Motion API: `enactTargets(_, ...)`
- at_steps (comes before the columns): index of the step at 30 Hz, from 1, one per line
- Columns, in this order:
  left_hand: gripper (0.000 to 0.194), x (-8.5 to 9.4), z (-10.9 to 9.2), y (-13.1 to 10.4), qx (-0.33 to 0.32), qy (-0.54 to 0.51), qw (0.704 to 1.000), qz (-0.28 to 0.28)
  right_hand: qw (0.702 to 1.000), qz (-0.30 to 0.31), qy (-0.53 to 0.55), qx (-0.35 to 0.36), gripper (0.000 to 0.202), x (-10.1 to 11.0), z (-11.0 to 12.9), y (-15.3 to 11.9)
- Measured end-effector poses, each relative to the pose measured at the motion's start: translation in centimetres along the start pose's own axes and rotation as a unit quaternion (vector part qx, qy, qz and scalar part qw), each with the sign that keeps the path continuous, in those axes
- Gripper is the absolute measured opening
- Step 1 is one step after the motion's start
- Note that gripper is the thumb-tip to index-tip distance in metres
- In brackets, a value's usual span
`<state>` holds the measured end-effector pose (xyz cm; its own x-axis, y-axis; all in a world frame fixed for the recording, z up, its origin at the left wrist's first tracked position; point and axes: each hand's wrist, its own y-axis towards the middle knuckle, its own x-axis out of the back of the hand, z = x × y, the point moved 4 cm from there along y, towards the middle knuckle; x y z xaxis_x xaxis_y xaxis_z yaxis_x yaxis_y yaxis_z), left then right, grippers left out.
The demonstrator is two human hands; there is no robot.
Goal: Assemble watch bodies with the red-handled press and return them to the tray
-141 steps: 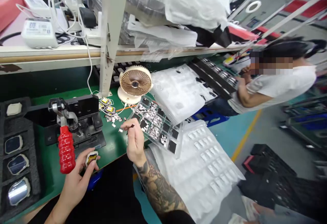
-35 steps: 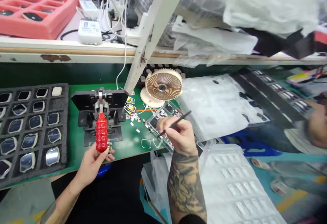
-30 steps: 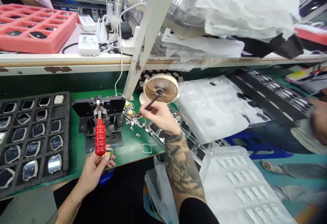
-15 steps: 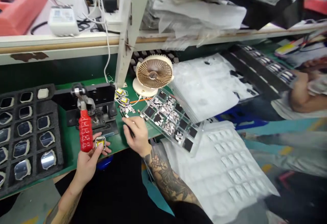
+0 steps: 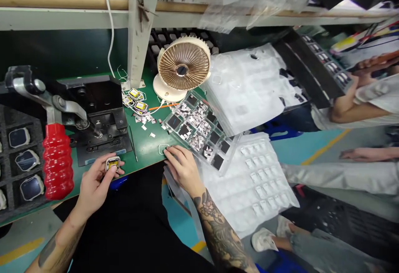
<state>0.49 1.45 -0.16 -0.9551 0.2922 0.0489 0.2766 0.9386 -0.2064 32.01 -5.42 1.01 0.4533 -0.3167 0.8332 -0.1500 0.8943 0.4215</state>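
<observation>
My left hand is closed around a small watch case, its thumb pressed on the front and yellow showing inside. At the table's front edge, the fingertips of my right hand pinch the side of a thin rounded-square ring. Between the hands, dark tweezers lie on the green table. A hand press with a red handle stands beyond and left of my left hand. Past my right hand is a clear tray of black squares and small white pieces.
A beige fan stands behind small yellow-centred parts and loose white bits. At left, a dark foam tray holds watch cases. White moulded sheets lie at right. Other people sit on the right, one forearm showing.
The view has moved closer and lower. My right hand has let go of the tweezers, which now lie on the table, and has taken the thin ring. My left hand still holds the watch case.
</observation>
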Motion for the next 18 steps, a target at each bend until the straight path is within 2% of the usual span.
enactTargets(4,0.042,-0.2,0.1,-0.1,-0.012,0.008,1.0,0.003,0.997,-0.044,0.016,0.063,0.048,-0.4,-1.0,-1.6)
enactTargets(6,0.041,-0.4,0.1,0.0,-0.018,0.005,1.0,0.006,0.994,-0.063,0.08,0.033,0.038,-0.2,-1.3,-0.9)
enactTargets(8,0.041,-0.6,0.2,0.0,-0.019,0.0,1.0,0.004,0.984,-0.059,0.166,-0.037,0.027,0.3,-1.7,1.3)
enactTargets(10,0.041,-0.9,0.3,0.0,-0.016,-0.005,1.0,0.002,0.966,0.004,0.247,-0.076,0.015,0.6,-1.8,5.3)
enactTargets(11,0.041,-0.9,0.3,0.0,-0.015,-0.006,1.0,0.001,0.958,0.058,0.273,-0.065,0.011,0.6,-1.6,7.9)
enactTargets(14,0.042,-1.1,0.4,0.2,-0.016,-0.008,1.0,-0.002,0.94,0.219,0.256,0.057,0.015,-0.2,-0.1,16.6)
enactTargets(15,0.043,-1.0,0.4,0.2,-0.018,-0.011,1.0,-0.004,0.945,0.229,0.22,0.084,0.018,-0.6,0.3,19.5)
enactTargets(16,0.045,-1.0,0.3,0.3,-0.019,-0.016,1.0,-0.007,0.962,0.189,0.178,0.078,0.02,-0.8,0.3,22.2)
enactTargets(18,0.047,-1.0,0.3,0.4,-0.021,-0.025,0.999,-0.014,0.99,0.045,0.128,0.042,0.03,-1.0,0.5,26.2)
